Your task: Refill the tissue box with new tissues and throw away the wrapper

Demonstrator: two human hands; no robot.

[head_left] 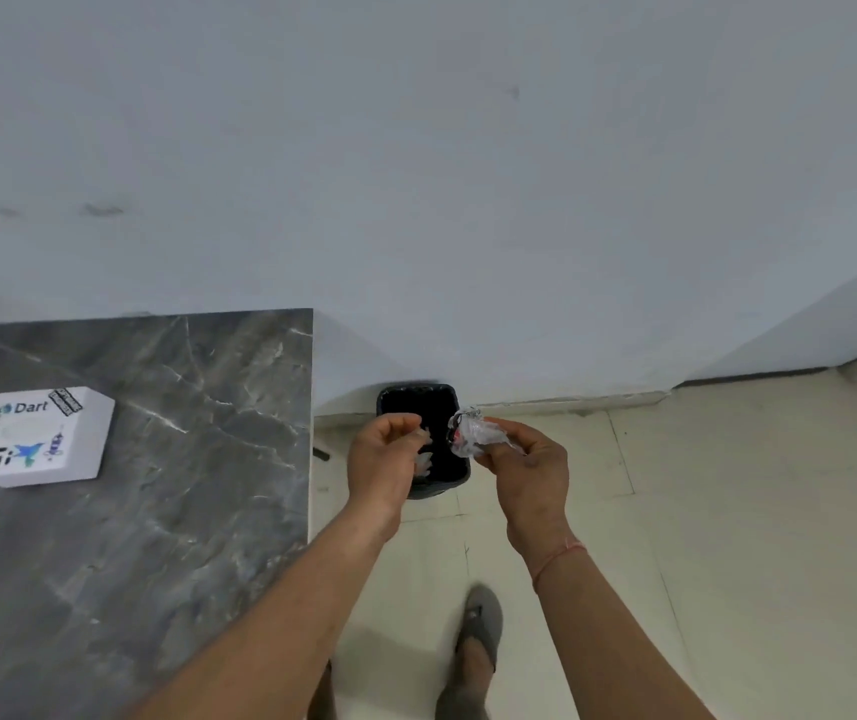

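Observation:
A white tissue box [41, 439] with printed stickers sits on the grey marble counter [166, 511] at the left. On the floor by the wall stands a small black bin [418, 407], open at the top. Both my hands hover over it. My right hand [525, 470] pinches a crumpled clear plastic wrapper [473, 433] above the bin's right rim. My left hand [384, 459] is curled over the bin's left side, and a small pale scrap shows at its fingertips; whether it grips the scrap I cannot tell.
The counter's right edge runs just left of my left forearm. A pale tiled floor [701, 537] spreads to the right, bounded by white walls. My foot in a grey slipper [483, 626] stands below the bin.

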